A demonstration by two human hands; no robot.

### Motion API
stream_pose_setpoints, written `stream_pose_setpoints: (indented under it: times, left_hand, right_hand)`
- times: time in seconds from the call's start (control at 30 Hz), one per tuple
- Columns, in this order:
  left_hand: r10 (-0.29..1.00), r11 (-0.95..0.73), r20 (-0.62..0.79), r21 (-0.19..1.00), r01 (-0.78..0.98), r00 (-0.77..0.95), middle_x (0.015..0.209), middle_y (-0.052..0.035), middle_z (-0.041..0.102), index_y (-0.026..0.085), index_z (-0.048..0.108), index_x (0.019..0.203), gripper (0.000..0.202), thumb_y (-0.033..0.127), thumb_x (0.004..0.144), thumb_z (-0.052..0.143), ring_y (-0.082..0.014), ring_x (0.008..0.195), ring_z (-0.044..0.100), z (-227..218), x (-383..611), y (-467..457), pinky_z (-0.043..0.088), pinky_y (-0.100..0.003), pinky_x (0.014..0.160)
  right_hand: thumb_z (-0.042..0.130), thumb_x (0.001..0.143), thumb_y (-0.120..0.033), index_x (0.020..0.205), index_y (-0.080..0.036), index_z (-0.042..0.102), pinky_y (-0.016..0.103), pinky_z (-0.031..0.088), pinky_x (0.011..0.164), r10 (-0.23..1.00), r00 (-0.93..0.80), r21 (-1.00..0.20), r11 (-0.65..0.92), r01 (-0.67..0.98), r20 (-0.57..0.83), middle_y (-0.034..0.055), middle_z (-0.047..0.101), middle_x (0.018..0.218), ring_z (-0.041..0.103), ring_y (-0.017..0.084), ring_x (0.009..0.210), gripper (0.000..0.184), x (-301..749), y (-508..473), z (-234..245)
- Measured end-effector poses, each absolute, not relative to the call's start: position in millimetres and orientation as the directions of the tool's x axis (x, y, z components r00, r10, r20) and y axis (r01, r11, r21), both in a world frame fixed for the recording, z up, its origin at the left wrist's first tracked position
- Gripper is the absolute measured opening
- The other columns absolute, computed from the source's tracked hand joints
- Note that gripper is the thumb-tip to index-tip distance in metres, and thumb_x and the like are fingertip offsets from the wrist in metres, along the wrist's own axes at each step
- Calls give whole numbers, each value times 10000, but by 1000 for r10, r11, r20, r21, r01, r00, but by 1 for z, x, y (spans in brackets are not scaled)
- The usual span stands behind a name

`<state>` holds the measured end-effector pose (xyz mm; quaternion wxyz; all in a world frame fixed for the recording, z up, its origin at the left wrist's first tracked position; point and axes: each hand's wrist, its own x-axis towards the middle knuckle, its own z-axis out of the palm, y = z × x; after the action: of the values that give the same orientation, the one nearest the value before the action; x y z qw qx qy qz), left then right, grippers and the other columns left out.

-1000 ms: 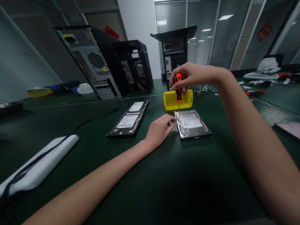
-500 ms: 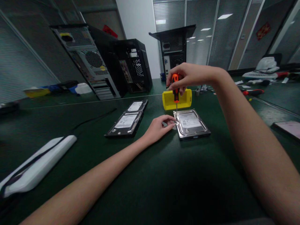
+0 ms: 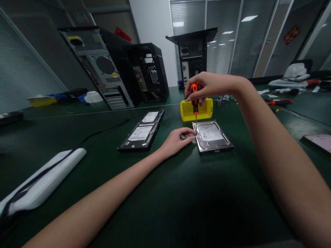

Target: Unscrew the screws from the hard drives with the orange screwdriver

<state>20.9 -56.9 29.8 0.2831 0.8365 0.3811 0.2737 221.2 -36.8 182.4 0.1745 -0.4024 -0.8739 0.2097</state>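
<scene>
A silver hard drive [image 3: 210, 136] with a white label lies flat on the dark green table. My right hand [image 3: 199, 90] is wrapped around the handle of an orange and black screwdriver [image 3: 195, 103], held upright. Its thin shaft points down to the left edge of the drive. At that same edge, my left hand [image 3: 179, 139] has thumb and forefinger closed on the drive's side, close to the screwdriver tip. Whether a small screw is between those fingertips is too small to tell. Just behind the drive stands a yellow tray [image 3: 186, 111], tipped up on its side.
Two more hard drives [image 3: 141, 133] lie end to end on the left. Black computer cases [image 3: 150, 72] stand at the back. A white power strip-like object [image 3: 51, 179] is at front left. On the right are red-black pliers [image 3: 280, 102] and a pink-topped flat object [image 3: 319, 142].
The whole view has shifted very slightly. Both hands, the screwdriver and the drive keep nearly the same places relative to each other.
</scene>
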Motion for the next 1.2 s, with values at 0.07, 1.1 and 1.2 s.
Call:
stream_pose_setpoints:
  times: [0.07,1.1,1.2]
  left_hand:
    - [796,-544,239,686,483,556,931,-53,669,155,664,1074,282,312,865,559,-137,780,567,30,21,-57,419,-251,678]
    - [800,-540,237,683,492,551,957,-56,680,159,668,1078,287,319,863,565,-142,788,568,32,22,-59,423,-266,706]
    - [803,-539,231,676,503,549,970,-60,683,164,669,1079,289,325,864,563,-148,798,574,33,22,-60,428,-269,709]
  right_hand:
    - [685,788,-334,1027,-162,634,231,580,701,769,-627,-505,594,626,128,44,679,921,675,176,879,299,222,-35,183]
    - [678,787,-337,1000,-158,629,215,572,673,734,-666,-461,641,613,134,25,691,902,677,162,873,282,218,-36,184]
    - [691,777,-336,989,-165,637,225,575,681,741,-659,-474,630,615,128,31,691,922,675,170,886,278,218,-37,184]
